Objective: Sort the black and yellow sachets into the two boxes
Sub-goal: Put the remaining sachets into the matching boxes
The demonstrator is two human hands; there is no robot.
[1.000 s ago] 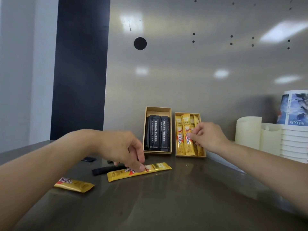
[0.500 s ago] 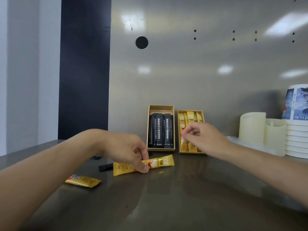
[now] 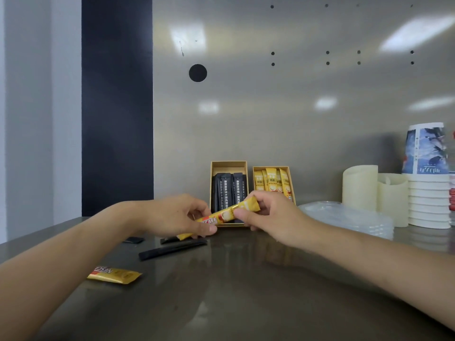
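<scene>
Lifted off the desk (image 3: 246, 291), our sachet (image 3: 230, 214) is pinched by left grip (image 3: 172, 215) and right grip (image 3: 270, 217); both boxes (image 3: 229, 168) part-filled, loose yellow (image 3: 114, 274) and loose blacks (image 3: 172, 249) remain.

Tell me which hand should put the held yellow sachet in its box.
Right. The right hand pinches the sachet's upper end just in front of the yellow box; the left hand holds the lower end, farther off, before the black box.
</scene>
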